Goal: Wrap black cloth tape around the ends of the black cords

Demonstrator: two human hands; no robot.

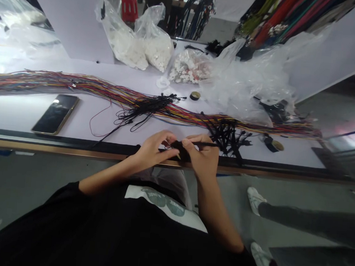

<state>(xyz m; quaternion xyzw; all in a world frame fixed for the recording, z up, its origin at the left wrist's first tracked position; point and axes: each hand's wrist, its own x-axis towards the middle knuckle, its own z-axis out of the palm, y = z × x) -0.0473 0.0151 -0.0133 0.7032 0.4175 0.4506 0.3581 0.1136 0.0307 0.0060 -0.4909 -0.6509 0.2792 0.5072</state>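
Observation:
My left hand (156, 148) is at the table's front edge, its fingers curled and its thumb stretched toward my right hand. What lies between its fingers is dark and too small to name. My right hand (205, 155) pinches a thin black cable-like strip (207, 144), which sticks out to the right. A small pale tip shows below my left thumb. Just right of my right hand lies a pile of short black cable pieces (228, 137). Behind both hands a long bundle of coloured wires (107, 87) runs across the table, with black leads (150, 106) lying over it.
A phone (56, 114) lies at the left. Tape rolls (195, 95) sit behind and to the right. Clear bags of white parts (158, 49) and a bag of mixed connectors (188, 68) stand at the back. Another person's legs (305, 223) are at the right.

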